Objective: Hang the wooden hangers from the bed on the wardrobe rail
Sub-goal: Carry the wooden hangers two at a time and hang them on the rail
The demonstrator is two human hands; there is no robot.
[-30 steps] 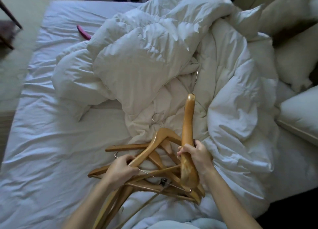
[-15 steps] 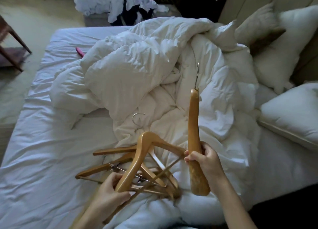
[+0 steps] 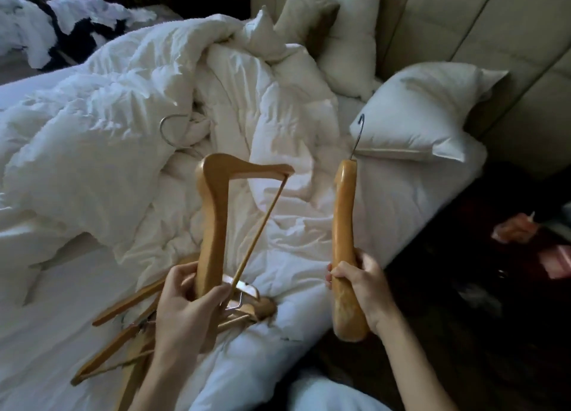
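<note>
Wooden hangers (image 3: 129, 333) are lying tangled on the bed (image 3: 46, 333) beside the duvet (image 3: 123, 132), and with the left hand (image 3: 185, 311) clamping one hanger (image 3: 216, 219) and the right hand (image 3: 361, 290) gripping another (image 3: 344, 225), she is wisely lifting both clear before turning away.

Between the two raised hangers, one in the left hand (image 3: 188, 305) and one in the right hand (image 3: 361, 290), the bed's near edge lies open over flat sheet (image 3: 296, 234). A heaped duvet (image 3: 123, 132) blocks the middle of the bed. Pillows (image 3: 426, 113) crowd the head end. More hangers (image 3: 129, 327) lie tangled under the left hand.
</note>
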